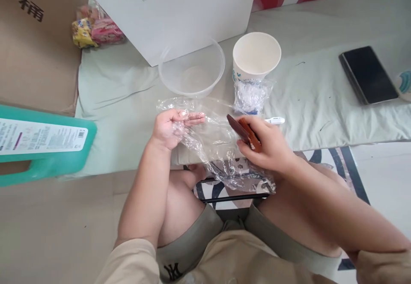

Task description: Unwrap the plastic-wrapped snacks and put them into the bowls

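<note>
Two hands are working a clear plastic bag [215, 143] over the lap. Left hand [170, 126] is pinching its crumpled upper edge, fingers closed on the film. Right hand [268, 145] is gripping a brown flat piece [245, 132] at the bag's mouth. Bag looks light, limp and slippery, best held by its rim. Clear bowl [192, 72] and paper cup [256, 57] are sitting beyond.
</note>
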A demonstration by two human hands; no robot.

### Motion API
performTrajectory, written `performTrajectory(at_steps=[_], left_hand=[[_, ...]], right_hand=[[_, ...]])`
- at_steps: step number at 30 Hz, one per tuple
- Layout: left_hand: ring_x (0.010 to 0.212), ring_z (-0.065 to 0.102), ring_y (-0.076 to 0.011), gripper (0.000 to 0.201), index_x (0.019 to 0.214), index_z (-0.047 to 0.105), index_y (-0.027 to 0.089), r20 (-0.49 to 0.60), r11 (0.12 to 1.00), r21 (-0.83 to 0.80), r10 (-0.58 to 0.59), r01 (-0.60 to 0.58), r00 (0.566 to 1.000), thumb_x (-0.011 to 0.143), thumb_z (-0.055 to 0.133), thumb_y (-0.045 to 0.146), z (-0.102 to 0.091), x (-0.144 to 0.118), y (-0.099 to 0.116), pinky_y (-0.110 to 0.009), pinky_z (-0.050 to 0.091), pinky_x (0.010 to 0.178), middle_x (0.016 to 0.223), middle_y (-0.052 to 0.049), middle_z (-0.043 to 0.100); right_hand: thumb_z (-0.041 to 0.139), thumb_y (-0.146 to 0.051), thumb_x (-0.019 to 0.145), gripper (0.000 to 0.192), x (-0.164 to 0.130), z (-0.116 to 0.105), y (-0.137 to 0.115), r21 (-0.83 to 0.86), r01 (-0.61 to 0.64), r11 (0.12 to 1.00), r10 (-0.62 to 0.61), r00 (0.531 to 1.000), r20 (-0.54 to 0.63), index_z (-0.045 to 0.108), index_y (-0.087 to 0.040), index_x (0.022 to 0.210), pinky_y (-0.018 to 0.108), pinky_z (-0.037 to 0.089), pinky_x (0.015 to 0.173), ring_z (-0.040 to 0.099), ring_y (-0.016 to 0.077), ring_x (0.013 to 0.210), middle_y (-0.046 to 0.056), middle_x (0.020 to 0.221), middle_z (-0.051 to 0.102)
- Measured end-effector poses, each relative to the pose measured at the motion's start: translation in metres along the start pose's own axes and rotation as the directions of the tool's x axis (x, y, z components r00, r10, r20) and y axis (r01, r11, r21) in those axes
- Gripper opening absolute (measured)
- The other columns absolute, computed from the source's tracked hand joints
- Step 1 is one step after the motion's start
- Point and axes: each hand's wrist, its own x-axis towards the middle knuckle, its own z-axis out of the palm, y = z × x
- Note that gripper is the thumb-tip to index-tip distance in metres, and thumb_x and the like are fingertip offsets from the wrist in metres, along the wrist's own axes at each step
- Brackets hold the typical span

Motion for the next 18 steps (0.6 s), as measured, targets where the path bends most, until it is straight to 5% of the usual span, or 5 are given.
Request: performTrajectory(at_steps=[3,8,14,18], left_hand=[[0.092,0.080,-0.0323,0.017,0.055,0.048,0.018,0.140,0.906,-0.292,-0.277,0.307,0.951,0.055,0.063,0.025,-0.004,0.000,0.006,-0.016,0.027,0.037,0.094,-0.016,0.081],[0.083,0.079,-0.0273,0.018,0.052,0.049,0.016,0.175,0.863,-0.333,-0.339,0.379,0.924,0.053,0.067,0.021,-0.003,-0.004,0.013,-0.013,0.019,0.037,0.089,-0.015,0.080],[0.085,0.078,-0.0272,0.022,0.052,0.048,0.016,0.197,0.883,-0.251,-0.355,0.397,0.914,0.048,0.068,0.025,0.004,-0.006,0.015,-0.014,0.012,0.039,0.096,-0.017,0.080],[0.087,0.079,-0.0267,0.022,0.053,0.047,0.017,0.177,0.891,-0.226,-0.360,0.394,0.916,0.047,0.067,0.024,0.004,-0.008,0.016,-0.014,0.014,0.038,0.100,-0.015,0.079]], right_hand=[[0.059,-0.016,0.084,0.033,0.003,-0.028,-0.023,0.067,-0.055,0.996,0.057,0.998,-0.022,0.054,-0.025,0.115,0.029,0.048,0.059,0.062,0.0149,0.063,-0.001,0.083,0.070],[0.061,-0.015,0.077,0.030,0.074,-0.047,-0.045,-0.218,-0.068,0.973,0.049,0.995,-0.091,0.057,-0.025,0.105,0.033,0.046,0.061,0.065,0.0196,0.071,0.003,0.088,0.071],[0.064,-0.017,0.081,0.025,0.198,0.014,-0.029,-0.582,0.007,0.813,0.074,0.991,0.116,0.057,-0.025,0.104,0.047,0.052,0.087,0.071,0.0286,0.088,0.008,0.104,0.075],[0.073,-0.021,0.080,0.039,0.228,0.041,-0.019,-0.684,0.041,0.729,0.255,0.910,0.327,0.060,-0.018,0.117,0.053,0.048,0.107,0.070,0.0348,0.118,0.012,0.122,0.074]])
